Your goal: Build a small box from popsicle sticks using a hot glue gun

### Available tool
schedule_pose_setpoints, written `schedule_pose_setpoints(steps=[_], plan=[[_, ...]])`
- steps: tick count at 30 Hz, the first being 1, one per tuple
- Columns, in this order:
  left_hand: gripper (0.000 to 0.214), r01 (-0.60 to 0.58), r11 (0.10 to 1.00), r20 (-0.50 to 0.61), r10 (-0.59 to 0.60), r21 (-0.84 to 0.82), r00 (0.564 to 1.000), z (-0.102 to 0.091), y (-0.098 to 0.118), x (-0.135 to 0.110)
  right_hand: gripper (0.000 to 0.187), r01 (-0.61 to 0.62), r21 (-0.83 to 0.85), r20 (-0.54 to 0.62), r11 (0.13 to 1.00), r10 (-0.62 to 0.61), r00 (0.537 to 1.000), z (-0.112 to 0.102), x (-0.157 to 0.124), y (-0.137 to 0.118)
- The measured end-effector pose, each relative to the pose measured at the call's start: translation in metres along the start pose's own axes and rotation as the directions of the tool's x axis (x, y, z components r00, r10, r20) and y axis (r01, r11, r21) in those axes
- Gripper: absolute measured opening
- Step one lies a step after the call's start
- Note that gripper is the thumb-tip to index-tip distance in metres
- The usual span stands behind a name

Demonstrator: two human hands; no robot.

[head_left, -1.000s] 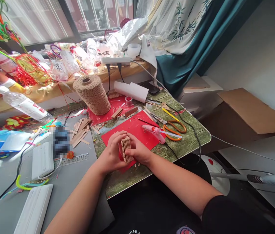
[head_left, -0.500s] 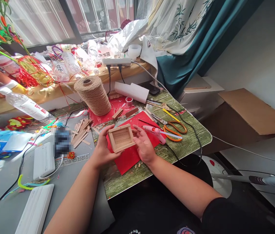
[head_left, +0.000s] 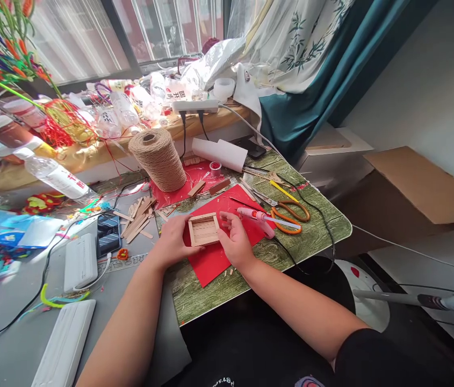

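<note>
A small open box made of craft sticks [head_left: 204,232] is held low over a red sheet [head_left: 210,267], its hollow side facing up toward me. My left hand [head_left: 173,241] grips its left side, with the thumb along the near edge and the fingers behind. On the opposite side, my right hand [head_left: 236,239] has its thumb against the right wall and its fingers curled near the far corner. Whether the box rests on the sheet I cannot tell. A pink hot glue gun [head_left: 256,216] lies just right of my right hand, beside orange-handled scissors [head_left: 291,215].
A big twine spool [head_left: 158,161] stands behind the box. Loose craft sticks [head_left: 138,219] lie left of it. A yellow pencil-like stick [head_left: 278,189], white paper roll [head_left: 221,154] and black cable [head_left: 323,236] lie right and behind. White power banks [head_left: 79,263] sit on the grey table.
The box has come down slightly toward the red sheet and turned flatter, with both hands moving along with it. The view has shifted a little to the left.
</note>
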State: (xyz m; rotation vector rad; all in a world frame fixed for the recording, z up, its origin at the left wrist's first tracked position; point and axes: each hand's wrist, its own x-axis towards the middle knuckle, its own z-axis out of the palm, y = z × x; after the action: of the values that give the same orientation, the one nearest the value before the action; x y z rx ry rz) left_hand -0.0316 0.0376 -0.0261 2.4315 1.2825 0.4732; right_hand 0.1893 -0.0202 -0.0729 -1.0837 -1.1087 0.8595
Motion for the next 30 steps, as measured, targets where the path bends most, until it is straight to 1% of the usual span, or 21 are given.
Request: schedule_pose_setpoints(steps=[2, 3, 4, 5, 6, 7, 8, 9, 10, 11, 12, 13, 14, 15, 17, 19, 21, 23, 27, 28, 30], plan=[[0.100, 0.006, 1.000, 0.025, -0.006, 0.006, 1.000, 0.001, -0.001, 0.001, 0.045, -0.011, 0.012, 0.006, 1.000, 0.011, 1.000, 0.000, 0.001, 0.001], [0.100, 0.009, 1.000, 0.019, -0.009, -0.003, 1.000, -0.001, -0.002, 0.002, 0.045, -0.025, 0.029, 0.010, 0.999, 0.024, 1.000, 0.001, 0.001, 0.001], [0.098, 0.017, 1.000, -0.010, -0.017, -0.017, 1.000, -0.003, -0.004, 0.002, 0.045, -0.042, 0.048, 0.015, 0.998, 0.041, 0.999, 0.001, 0.002, 0.002], [0.090, 0.032, 0.999, -0.064, -0.035, -0.034, 0.997, -0.007, -0.005, 0.002, 0.045, -0.060, 0.070, 0.021, 0.996, 0.058, 0.998, 0.002, 0.002, 0.002], [0.078, 0.058, 0.997, -0.138, -0.065, -0.054, 0.988, -0.012, -0.008, 0.002, 0.044, -0.077, 0.091, 0.030, 0.993, 0.075, 0.997, 0.002, 0.002, 0.002], [0.064, 0.102, 0.992, -0.242, -0.117, -0.076, 0.963, -0.018, -0.012, 0.001, 0.043, -0.092, 0.109, 0.041, 0.990, 0.088, 0.995, 0.002, 0.002, 0.002], [0.051, 0.168, 0.981, -0.340, -0.193, -0.102, 0.920, -0.024, -0.016, -0.001, 0.041, -0.103, 0.119, 0.053, 0.988, 0.097, 0.994, 0.003, 0.002, 0.002], [0.043, 0.250, 0.959, -0.417, -0.283, -0.133, 0.864, -0.031, -0.020, -0.004, 0.040, -0.109, 0.122, 0.061, 0.987, 0.102, 0.993, 0.003, 0.002, 0.002], [0.042, 0.332, 0.928, -0.464, -0.371, -0.167, 0.804, -0.038, -0.025, -0.007, 0.040, -0.112, 0.117, 0.062, 0.987, 0.106, 0.993, 0.003, 0.002, 0.001], [0.043, 0.393, 0.898, -0.480, -0.437, -0.195, 0.760, -0.044, -0.031, -0.010, 0.040, -0.113, 0.109, 0.056, 0.988, 0.107, 0.993, 0.004, 0.001, 0.001], [0.044, 0.441, 0.873, -0.486, -0.484, -0.209, 0.728, -0.050, -0.037, -0.014, 0.040, -0.113, 0.101, 0.045, 0.989, 0.108, 0.993, 0.004, 0.001, 0.001], [0.045, 0.495, 0.844, -0.502, -0.527, -0.209, 0.686, -0.054, -0.042, -0.017, 0.041, -0.113, 0.095, 0.032, 0.989, 0.110, 0.993, 0.004, 0.001, 0.001], [0.047, 0.558, 0.809, -0.500, -0.566, -0.185, 0.656, -0.057, -0.048, -0.019, 0.041, -0.115, 0.092, 0.022, 0.989, 0.113, 0.993, 0.004, 0.001, 0.001], [0.047, 0.616, 0.776, -0.476, -0.596, -0.135, 0.647, -0.060, -0.054, -0.021, 0.040, -0.117, 0.091, 0.017, 0.989, 0.116, 0.993, 0.004, 0.001, 0.001], [0.045, 0.701, 0.713, -0.398, -0.641, 0.008, 0.656, -0.061, -0.064, -0.023, 0.038, -0.119, 0.093, 0.017, 0.988, 0.118, 0.993, 0.004, 0.000, 0.002], [0.038, 0.720, 0.681, -0.339, -0.651, 0.135, 0.679, -0.059, -0.074, -0.023, 0.037, -0.119, 0.099, 0.020, 0.988, 0.118, 0.993, 0.004, 0.001, 0.002], [0.035, 0.714, 0.672, -0.312, -0.648, 0.196, 0.695, -0.056, -0.081, -0.023, 0.036, -0.120, 0.105, 0.024, 0.987, 0.119, 0.993, 0.004, 0.001, 0.003], [0.034, 0.720, 0.663, -0.297, -0.659, 0.205, 0.691, -0.054, -0.086, -0.022, 0.036, -0.124, 0.105, 0.031, 0.987, 0.121, 0.992, 0.004, 0.001, 0.004], [0.030, 0.751, 0.629, -0.278, -0.698, 0.202, 0.660, -0.054, -0.086, -0.021, 0.035, -0.126, 0.108, 0.033, 0.986, 0.123, 0.992, 0.004, 0.000, 0.004], [0.028, 0.748, 0.634, -0.285, -0.693, 0.194, 0.662, -0.054, -0.084, -0.021, 0.035, -0.124, 0.109, 0.030, 0.986, 0.122, 0.992, 0.004, 0.000, 0.004], [0.027, 0.716, 0.683, -0.334, -0.647, 0.145, 0.685, -0.054, -0.075, -0.019, 0.035, -0.121, 0.111, 0.023, 0.986, 0.119, 0.993, 0.005, 0.000, 0.004]])
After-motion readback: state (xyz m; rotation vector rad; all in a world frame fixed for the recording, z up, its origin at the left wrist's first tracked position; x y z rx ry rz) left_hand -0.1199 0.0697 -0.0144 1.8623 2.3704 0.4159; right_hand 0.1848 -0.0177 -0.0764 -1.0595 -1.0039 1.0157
